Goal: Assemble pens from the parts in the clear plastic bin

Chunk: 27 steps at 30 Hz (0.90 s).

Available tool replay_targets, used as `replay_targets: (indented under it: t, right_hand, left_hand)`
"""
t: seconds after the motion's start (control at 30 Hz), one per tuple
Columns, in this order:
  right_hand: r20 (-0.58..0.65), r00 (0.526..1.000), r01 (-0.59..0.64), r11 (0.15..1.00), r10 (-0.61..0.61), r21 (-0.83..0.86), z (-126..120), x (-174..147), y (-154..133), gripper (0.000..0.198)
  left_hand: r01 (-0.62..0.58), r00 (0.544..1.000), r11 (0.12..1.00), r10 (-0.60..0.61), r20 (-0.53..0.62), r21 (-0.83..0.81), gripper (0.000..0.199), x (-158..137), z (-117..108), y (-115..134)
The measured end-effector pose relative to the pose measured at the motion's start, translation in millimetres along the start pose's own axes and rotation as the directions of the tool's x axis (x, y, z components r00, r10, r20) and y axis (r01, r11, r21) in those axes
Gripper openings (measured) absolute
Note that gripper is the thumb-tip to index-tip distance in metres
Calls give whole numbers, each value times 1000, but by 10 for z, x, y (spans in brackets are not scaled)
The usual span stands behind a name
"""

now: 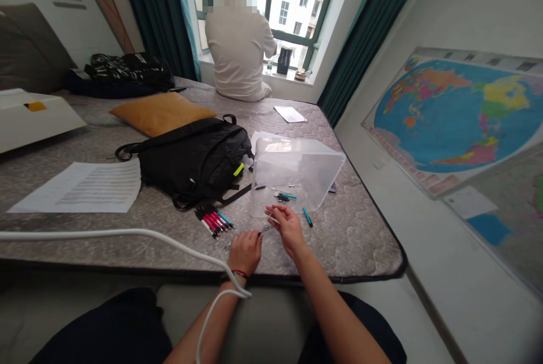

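My left hand (245,252) rests near the front edge of the mattress, its fingers curled; a small dark tip shows at the fingertips, too small to name. My right hand (287,229) is raised just beside it, fingers bent together around a thin pale piece that I cannot make out. Left of my hands lies a row of pens (213,221) with red, black, white and teal barrels. A clear plastic bin (297,163) lies beyond my right hand, with several loose pens (286,196) in it. One teal pen (307,217) lies to its right.
A black backpack (195,160), an orange cushion (163,112) and printed sheets (80,189) lie on the mattress (360,239). A white cable (169,244) crosses in front of my left forearm. Another person (240,47) sits by the window, back turned.
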State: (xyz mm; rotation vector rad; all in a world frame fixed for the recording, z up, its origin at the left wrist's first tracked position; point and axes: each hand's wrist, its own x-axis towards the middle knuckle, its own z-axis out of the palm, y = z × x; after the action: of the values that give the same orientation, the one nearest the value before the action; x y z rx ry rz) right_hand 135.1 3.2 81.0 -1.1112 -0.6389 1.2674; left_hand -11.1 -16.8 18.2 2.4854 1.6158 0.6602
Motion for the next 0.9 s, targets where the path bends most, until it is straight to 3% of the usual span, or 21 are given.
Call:
replay_targets:
  t: [0.23,0.37,0.5,0.6,0.73,0.9]
  right_hand:
    - [1,1000,-6,996,6,-91,8,-9,1,34]
    - [35,996,82,968,-76,-236,-27,23,-2,32]
    - [154,964,267,792,-218,-549,-67,18,-138,28]
    - [210,947,320,646,-245,-693,-95,-8,-268,25]
    - [248,945,328,576,-215,-749,-137,-27,-335,21]
    - [274,947,320,552,-167,-770,-141,-38,-263,19]
  left_hand:
    - [8,1000,1000,-8,-11,1,31,-3,-14,11]
    - [10,1000,1000,-10,2,-7,32,-8,0,-1]
    - [10,1000,1000,-10,23,-10,33,-7,3,-12]
    - [11,1000,1000,-11,25,-14,33,-4,-5,-10]
    - [12,1000,1000,-11,23,-20,33,-2,-13,-4]
    - [8,1000,1000,-8,26,-24,33,-9,-3,-14]
